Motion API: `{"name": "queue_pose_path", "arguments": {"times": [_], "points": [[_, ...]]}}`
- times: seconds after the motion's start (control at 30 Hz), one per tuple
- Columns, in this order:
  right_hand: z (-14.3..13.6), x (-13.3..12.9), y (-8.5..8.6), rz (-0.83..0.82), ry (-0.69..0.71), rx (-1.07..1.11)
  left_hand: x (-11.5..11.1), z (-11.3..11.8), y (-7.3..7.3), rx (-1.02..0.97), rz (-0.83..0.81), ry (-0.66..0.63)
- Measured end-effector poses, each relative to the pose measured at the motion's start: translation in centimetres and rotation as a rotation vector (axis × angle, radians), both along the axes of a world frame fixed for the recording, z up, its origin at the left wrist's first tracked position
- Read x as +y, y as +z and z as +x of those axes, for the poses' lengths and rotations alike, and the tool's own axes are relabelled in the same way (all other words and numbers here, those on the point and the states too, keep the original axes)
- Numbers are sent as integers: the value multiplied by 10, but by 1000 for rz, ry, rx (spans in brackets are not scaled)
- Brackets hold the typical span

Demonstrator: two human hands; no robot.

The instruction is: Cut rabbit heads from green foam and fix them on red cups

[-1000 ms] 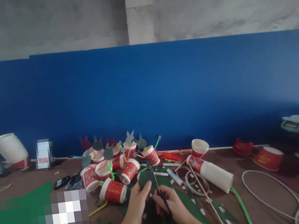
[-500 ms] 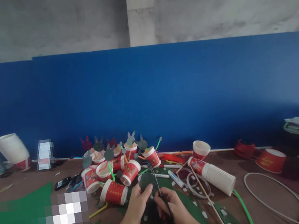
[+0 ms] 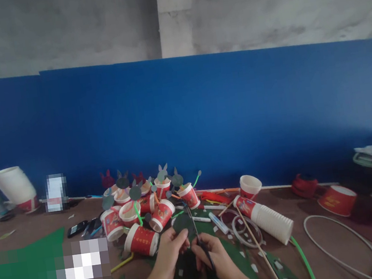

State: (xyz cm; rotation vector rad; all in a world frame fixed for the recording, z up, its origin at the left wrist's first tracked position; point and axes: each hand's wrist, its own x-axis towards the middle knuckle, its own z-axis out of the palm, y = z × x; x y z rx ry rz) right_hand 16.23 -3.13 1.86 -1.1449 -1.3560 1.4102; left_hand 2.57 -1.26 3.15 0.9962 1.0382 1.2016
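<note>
Pinched in my left hand (image 3: pixel 171 247) is a dark green rounded piece of paper (image 3: pixel 182 223). My right hand (image 3: pixel 212 256) grips a pair of black-handled scissors (image 3: pixel 195 229), their blades pointing away from me along the paper's right edge. Whether the blades touch the paper I cannot make out. Just beyond my left hand, a red and white paper cup (image 3: pixel 141 240) lies on its side. Behind it stand and lie several more cups, some with paper animal heads (image 3: pixel 135 192) on coloured stems.
A stack of paper cups (image 3: pixel 268 220) lies to the right, near a coiled clear tube (image 3: pixel 246 232) and a thin wooden stick (image 3: pixel 260 251). Green paper (image 3: pixel 49 249) covers the left of the brown table. White scraps are scattered around my hands. A blue panel (image 3: pixel 204 119) rises behind.
My left hand and the green paper have shifted slightly left and the paper has turned a little. The scissors stay in my right hand, almost unmoved.
</note>
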Motion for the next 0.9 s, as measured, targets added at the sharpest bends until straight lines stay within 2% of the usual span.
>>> {"name": "queue_pose_path", "arguments": {"times": [0.5,0.73,0.9], "points": [[1,0,4,51,3,-51,3,-5,0,-17,-21,-10],[-3,-2,8,23,-15,-55,0,1,0,-115,-17,19],[-4,-2,7,-36,-3,-21,-1,3,-5,-69,34,30]]}}
